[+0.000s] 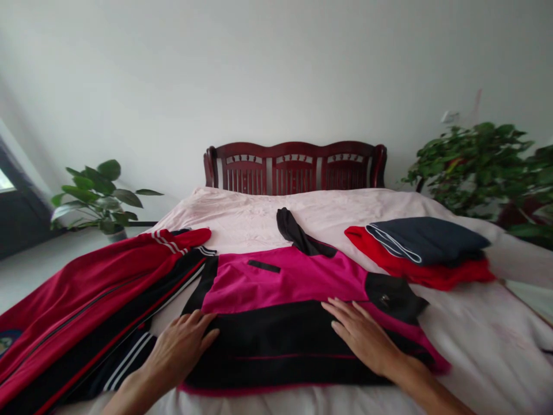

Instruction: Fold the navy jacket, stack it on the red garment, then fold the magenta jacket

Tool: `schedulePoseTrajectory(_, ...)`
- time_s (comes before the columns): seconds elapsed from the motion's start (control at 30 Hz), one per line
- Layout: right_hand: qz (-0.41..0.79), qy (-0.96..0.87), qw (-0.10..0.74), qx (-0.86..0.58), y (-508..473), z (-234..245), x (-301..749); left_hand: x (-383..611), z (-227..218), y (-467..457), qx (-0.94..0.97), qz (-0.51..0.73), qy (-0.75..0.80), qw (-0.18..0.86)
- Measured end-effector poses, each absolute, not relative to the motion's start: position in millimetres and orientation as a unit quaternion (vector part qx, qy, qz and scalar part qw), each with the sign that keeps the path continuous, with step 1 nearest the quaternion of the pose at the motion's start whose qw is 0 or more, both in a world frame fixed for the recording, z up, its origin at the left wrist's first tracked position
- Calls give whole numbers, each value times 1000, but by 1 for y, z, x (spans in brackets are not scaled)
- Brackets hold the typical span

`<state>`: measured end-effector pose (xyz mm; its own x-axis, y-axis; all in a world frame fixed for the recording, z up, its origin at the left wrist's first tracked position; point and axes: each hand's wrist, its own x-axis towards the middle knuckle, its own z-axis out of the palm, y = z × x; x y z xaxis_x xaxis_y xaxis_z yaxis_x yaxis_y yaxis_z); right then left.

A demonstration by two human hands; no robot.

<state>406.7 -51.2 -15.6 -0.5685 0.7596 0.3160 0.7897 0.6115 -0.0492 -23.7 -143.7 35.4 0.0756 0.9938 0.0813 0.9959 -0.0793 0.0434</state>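
A magenta and black shirt (276, 331) lies spread on the bed, its near part a wide black panel folded across the magenta. One dark sleeve (298, 233) reaches toward the headboard, and a dark part with a small emblem sticks out at the right. On the left end of the black panel, my left hand (184, 340) rests with its fingers apart. My right hand (360, 331) lies flat on the panel's right side, fingers spread. Neither hand grips the cloth.
Red and navy jackets with white stripes (86, 300) lie along the left. Folded clothes, a navy piece (432, 239) over a red one (449, 276), are stacked at the right. Beyond stand a wooden headboard (294, 167) and potted plants (101, 193) on both sides.
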Motion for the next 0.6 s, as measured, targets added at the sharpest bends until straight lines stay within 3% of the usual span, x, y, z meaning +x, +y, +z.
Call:
schedulePoseTrajectory(0.2,-33,-848,202,-490,16,4,354,21,63,-67,-741,-100,-664,3)
schedulePoseTrajectory(0.43,18,-868,69,-491,80,-9,308,38,20,-3,-681,-102,-725,11)
schedulePoseTrajectory(0.6,-35,-788,83,-608,109,-31,356,-5,6,-4,-601,-150,-785,-19)
